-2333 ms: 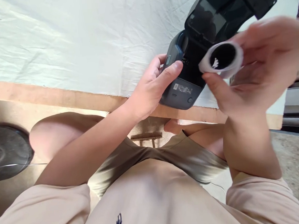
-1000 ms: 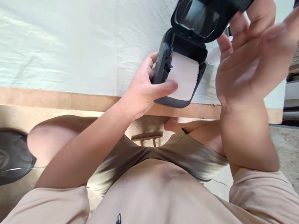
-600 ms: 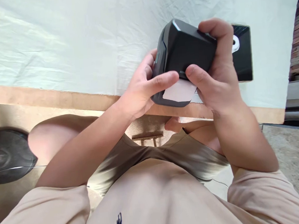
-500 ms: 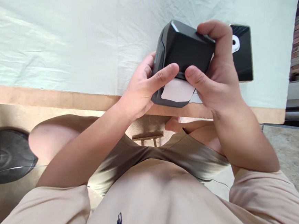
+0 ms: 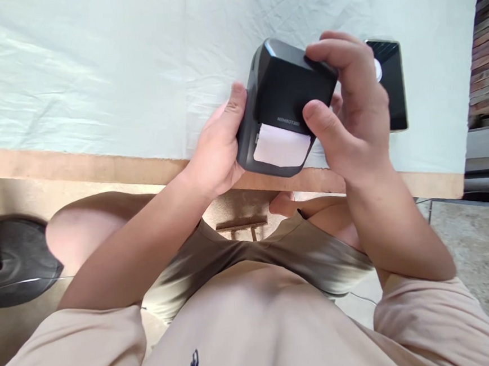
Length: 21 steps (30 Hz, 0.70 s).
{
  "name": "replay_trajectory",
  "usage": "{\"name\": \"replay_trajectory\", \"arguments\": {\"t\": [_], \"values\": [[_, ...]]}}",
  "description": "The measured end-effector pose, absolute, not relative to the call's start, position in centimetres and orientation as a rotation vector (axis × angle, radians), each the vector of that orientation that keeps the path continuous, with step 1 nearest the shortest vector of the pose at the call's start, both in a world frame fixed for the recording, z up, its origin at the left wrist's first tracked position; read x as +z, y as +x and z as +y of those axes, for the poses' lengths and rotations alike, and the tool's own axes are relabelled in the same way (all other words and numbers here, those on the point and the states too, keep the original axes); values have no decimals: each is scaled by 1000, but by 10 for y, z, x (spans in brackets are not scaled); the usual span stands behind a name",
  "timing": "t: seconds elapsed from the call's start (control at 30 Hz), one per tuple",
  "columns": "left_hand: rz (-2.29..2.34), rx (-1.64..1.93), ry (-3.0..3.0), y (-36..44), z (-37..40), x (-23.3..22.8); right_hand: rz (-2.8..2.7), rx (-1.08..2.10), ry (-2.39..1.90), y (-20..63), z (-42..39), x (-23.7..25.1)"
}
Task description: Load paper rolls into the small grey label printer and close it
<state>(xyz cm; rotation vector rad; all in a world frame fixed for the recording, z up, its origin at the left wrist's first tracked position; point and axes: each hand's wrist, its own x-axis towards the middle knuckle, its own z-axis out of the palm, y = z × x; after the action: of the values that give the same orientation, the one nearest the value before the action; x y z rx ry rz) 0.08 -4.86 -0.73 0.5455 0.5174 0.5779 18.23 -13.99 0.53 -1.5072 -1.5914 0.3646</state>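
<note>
Both hands are gripping a small dark label printer [image 5: 287, 98], holding it up over the near edge of the table [image 5: 99, 167]. The left hand [image 5: 218, 145] is wrapping around the printer's left side, its fingers pressing along that edge and its palm lying under the body. The right hand [image 5: 349, 115] is clamping the other side: its fingers are curling over the top right corner while the thumb is pressing on the front face just beside the paper slot. The lid is sitting closed. A strip of white label paper [image 5: 281, 145] is sticking out of the slot at the lower front, between the two thumbs and touching neither that can be made out.

A pale wrinkled cloth [image 5: 112, 63] is covering the table, leaving only a bare brown strip along the near edge. Behind the right hand, a flat black device [image 5: 393, 87] is lying on the cloth, partly hidden by the fingers, with a small white round piece [image 5: 378, 70] peeking out beside them. A dark round object [image 5: 13, 260] is sitting at the far left below the table, well apart from the hands. Brick-coloured stacks [image 5: 488, 51] are showing at the right border.
</note>
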Motion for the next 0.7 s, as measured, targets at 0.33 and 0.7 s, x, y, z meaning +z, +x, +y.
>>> {"name": "replay_trajectory", "arguments": {"t": [0.33,0.7], "values": [[737,685,344,-2,-45,-11,-1909,283,-1360,185,-142,19],[484,467,609,0,-49,-3,-1331,-289,-1671,168,-154,38]]}}
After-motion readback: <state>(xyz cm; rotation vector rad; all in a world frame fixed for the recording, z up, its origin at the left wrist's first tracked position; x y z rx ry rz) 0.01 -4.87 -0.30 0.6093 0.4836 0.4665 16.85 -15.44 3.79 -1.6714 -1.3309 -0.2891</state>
